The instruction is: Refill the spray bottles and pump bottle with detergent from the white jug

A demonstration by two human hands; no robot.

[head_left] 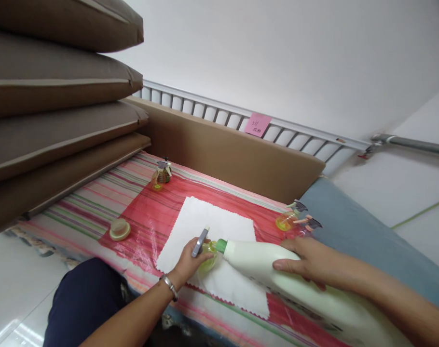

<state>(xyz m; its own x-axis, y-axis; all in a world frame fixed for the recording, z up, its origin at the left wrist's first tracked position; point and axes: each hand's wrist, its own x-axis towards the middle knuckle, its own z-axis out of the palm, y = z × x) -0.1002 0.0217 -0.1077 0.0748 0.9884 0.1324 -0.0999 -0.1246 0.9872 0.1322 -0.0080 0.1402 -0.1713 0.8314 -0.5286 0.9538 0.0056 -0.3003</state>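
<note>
Steadying a small bottle (208, 262) over the zigzag-edged cloth (219, 219), our left hand (188, 260) pinches a pump top (199, 242); our right hand (308, 262) spreads fingers round the likely heavy pale-green bottle (253, 258), best held mid-body.

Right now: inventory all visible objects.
large bottle: one, pale green, right
small bottle: one, yellow, centre
pump top: one, grey, centre
pump bottles: four, tinted, left and right
lid: one, cream, left
sheet: one, white, centre
plastic: one, red, beneath sheet
cloth: one, multicolour, beneath plastic
cushions: four, brown, left
panel: one, brown, back
radiator: one, white, back
note: one, pink, back
pipe: one, grey, right
covering: one, blue, right
bangle: one, silver, centre
leg: one, navy, left
left hand: one, centre
right hand: one, right
</note>
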